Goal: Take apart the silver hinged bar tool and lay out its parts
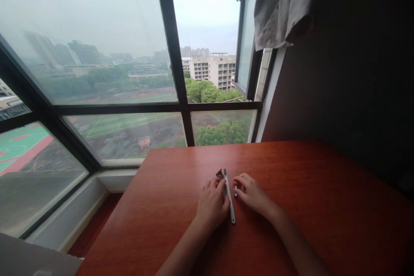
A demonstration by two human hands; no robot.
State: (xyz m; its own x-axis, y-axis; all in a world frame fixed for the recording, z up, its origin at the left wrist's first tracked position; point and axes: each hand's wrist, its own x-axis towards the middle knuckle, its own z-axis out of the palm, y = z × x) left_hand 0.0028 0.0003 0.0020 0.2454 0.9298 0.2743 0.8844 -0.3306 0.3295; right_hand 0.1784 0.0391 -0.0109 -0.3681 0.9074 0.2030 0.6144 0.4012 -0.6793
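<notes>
My left hand point(211, 202) is closed, thumb and fingers pinched around a slim tool near the middle of the table. The tool has a long, flat silver handle point(231, 213) with a round hole at its near end. A small dark, angular piece point(220, 173) sticks out past my fingertips beside the handle's dark far end. My fingers hide whether the two parts are joined. Just to the right, my right hand point(250, 190) pinches a small, short silvery piece point(235, 191) between thumb and fingers, apart from the tool.
The reddish-brown wooden table point(155, 220) reaches to the windows. Dark window frames point(119, 109) stand behind it, with one pane point(247, 30) swung open. A grey garment point(281, 8) hangs at the upper right, in front of a dark wall point(339, 73).
</notes>
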